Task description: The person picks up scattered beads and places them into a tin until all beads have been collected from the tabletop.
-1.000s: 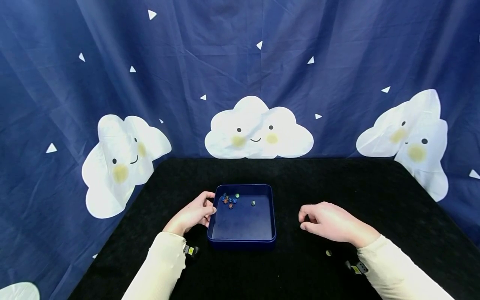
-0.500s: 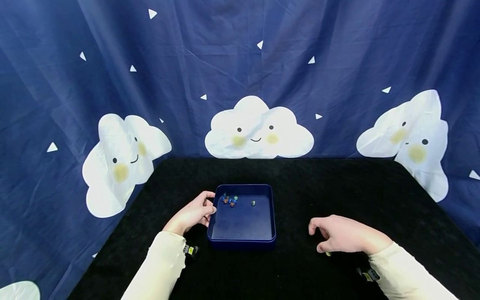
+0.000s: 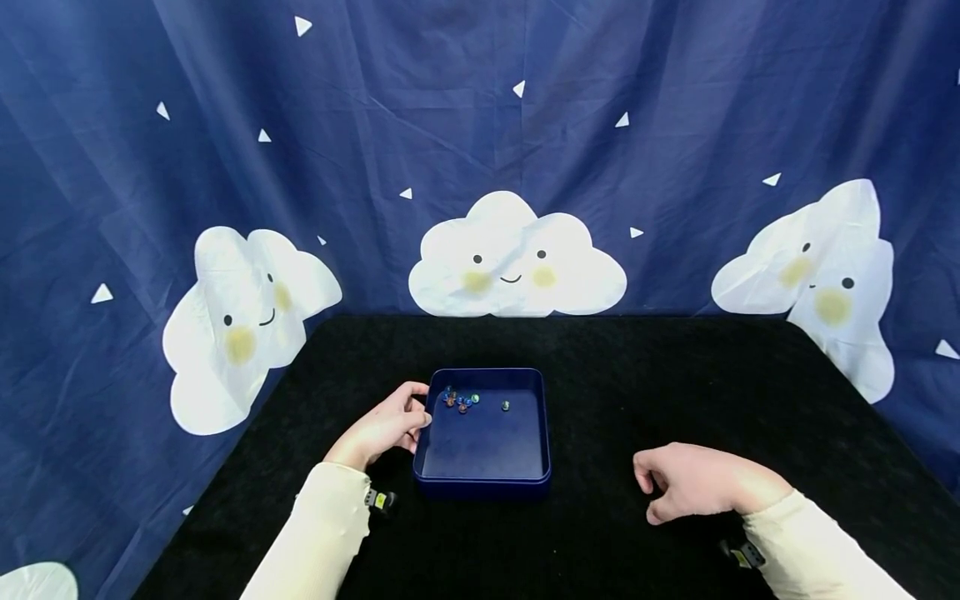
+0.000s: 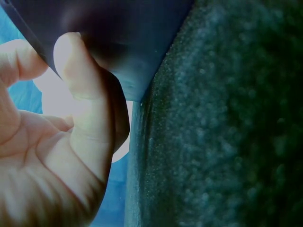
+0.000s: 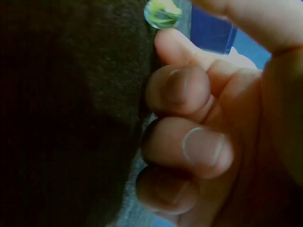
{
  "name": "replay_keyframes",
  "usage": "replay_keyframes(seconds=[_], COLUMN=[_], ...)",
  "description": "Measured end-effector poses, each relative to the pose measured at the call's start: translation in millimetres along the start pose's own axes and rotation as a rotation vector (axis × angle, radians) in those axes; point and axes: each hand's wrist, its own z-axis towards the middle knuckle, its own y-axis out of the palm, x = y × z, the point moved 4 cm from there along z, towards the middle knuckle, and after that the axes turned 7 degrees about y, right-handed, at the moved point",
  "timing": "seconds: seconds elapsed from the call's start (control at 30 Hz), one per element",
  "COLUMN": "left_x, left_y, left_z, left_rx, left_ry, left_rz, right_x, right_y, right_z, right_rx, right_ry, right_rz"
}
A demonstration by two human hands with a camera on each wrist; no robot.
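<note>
My left hand (image 3: 382,429) holds the left wall of a shallow square blue tin (image 3: 483,454), fingers bent at its rim. In the left wrist view one fingertip (image 4: 71,49) lies against the outer wall. Several glass marbles (image 3: 462,408) cluster in the tin's far left part, and a single marble (image 3: 506,406) sits apart from them. My right hand (image 3: 697,479) is low over the cloth to the right, thumb and index finger apart. A clear marble with a yellow-green swirl (image 5: 163,13) is at the index fingertip in the right wrist view; my hand hides it from the head camera.
Black cloth (image 3: 585,542) covers the table, spreading around the tin and between my hands. Behind the table hangs a blue curtain (image 3: 660,100) with smiling white clouds (image 3: 517,242) and small white triangles.
My right hand has moved right and down toward me, over the loose marble. A few marbles in the tin have shifted slightly. The left hand and tin stay in place.
</note>
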Motion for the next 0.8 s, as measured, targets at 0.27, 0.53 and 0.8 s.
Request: replay_keyframes(seconds=[0.27, 0.53, 0.8], left_x=[1.4, 1.2, -0.1], left_y=[0.1, 0.8, -0.9], left_z=[-0.4, 0.7, 1.0], left_rx=[-0.002, -0.009, -0.01], left_ry=[0.001, -0.002, -0.008], left_rz=[0.008, 0.009, 0.006], right_x=[1, -6, -24], right_y=[0, -4, -9], right_z=[1, 8, 18], right_rx=[0.018, 0.103, 0.251], right_ry=[-0.019, -0.069, -0.14], right_rz=[-0.035, 0.0, -0.058])
